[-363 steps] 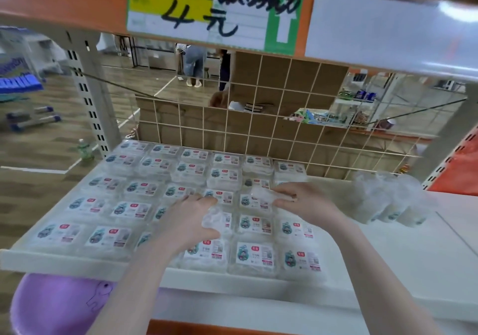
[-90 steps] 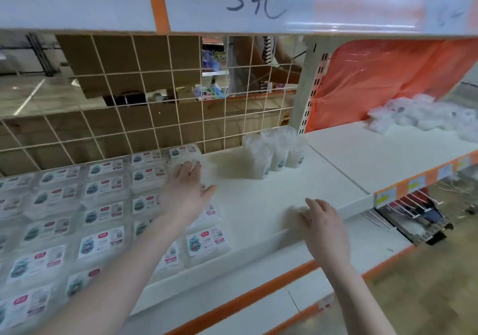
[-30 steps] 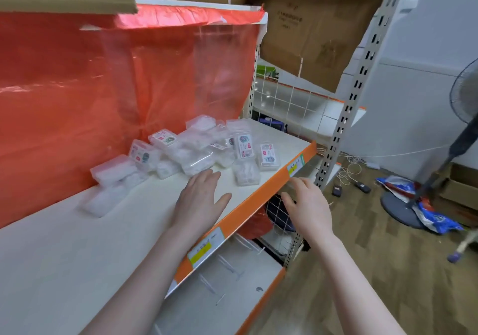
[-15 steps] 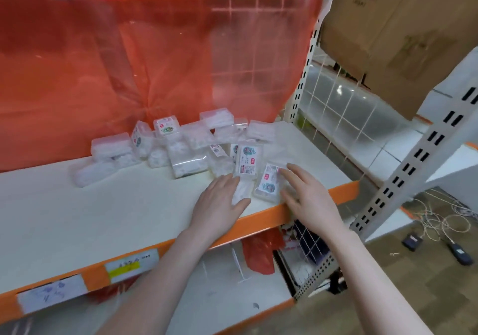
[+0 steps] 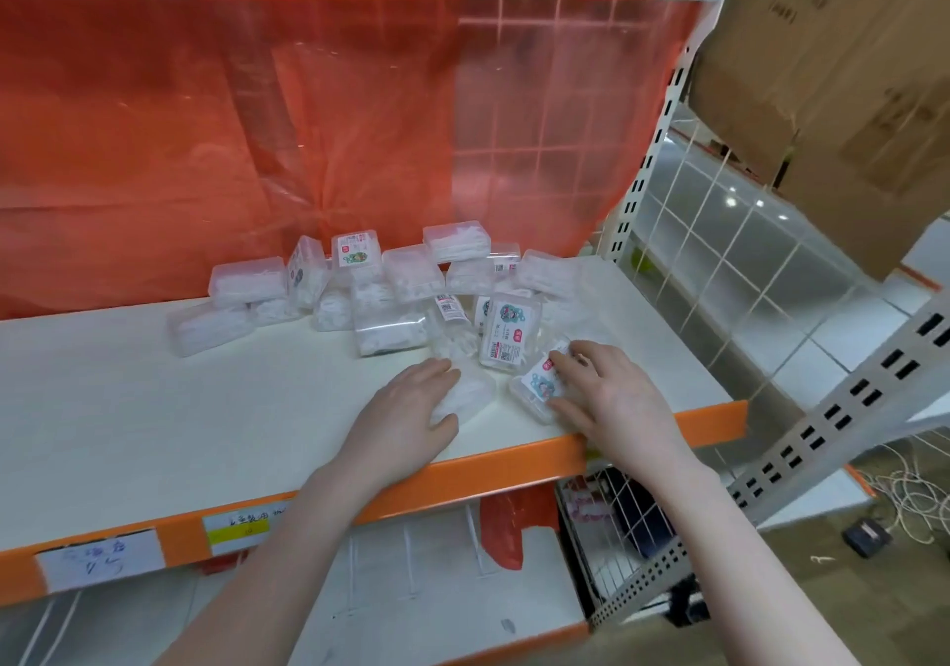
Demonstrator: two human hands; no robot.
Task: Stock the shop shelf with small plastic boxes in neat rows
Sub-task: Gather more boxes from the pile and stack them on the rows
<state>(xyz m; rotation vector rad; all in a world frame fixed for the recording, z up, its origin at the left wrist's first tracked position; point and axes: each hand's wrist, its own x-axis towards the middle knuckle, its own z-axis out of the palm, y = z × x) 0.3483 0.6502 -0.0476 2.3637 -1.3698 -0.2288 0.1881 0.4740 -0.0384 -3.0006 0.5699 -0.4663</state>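
A loose pile of small clear plastic boxes (image 5: 390,295) lies at the back right of a white shelf (image 5: 180,408); some show printed labels. My left hand (image 5: 401,413) lies over one unlabelled clear box (image 5: 470,393) near the front edge, the box sitting between my thumb and fingers. Just to the right, my right hand (image 5: 611,398) holds a labelled box (image 5: 537,388) between thumb and fingertips. An upright labelled box (image 5: 509,331) stands just behind both hands.
A red plastic sheet (image 5: 257,125) hangs behind the shelf. The shelf's orange front edge (image 5: 514,465) carries price labels (image 5: 236,526). Cardboard boxes (image 5: 848,74) hang in at the upper right. A perforated metal post (image 5: 822,434) slants on the right. A lower shelf (image 5: 437,593) sits below.
I have turned from the neat rows to the right-hand shelf bay. Over the last second both hands reached forward to the pile and each came onto a box at its front.
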